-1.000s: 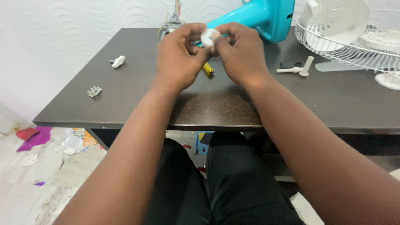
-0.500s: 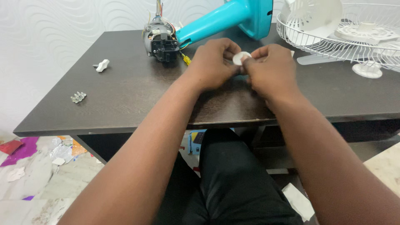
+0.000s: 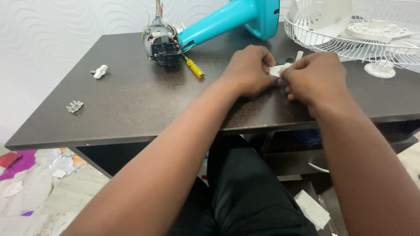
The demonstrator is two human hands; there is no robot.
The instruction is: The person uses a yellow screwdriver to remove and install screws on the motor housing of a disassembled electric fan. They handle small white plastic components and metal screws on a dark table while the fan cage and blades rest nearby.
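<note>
White plastic part [image 3: 276,70] pinched between left hand [image 3: 249,71] and right hand [image 3: 313,78], wire fan guard [image 3: 306,37] cradling white blades [image 3: 321,17]

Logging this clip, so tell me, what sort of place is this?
Probably a home repair spot: a dark table holds a dismantled fan's teal stand, bare motor, white wire grille and yellow screwdriver.

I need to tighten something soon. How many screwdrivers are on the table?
1: a yellow-handled screwdriver beside the fan motor, left of the left hand. Others may be hidden.
</note>
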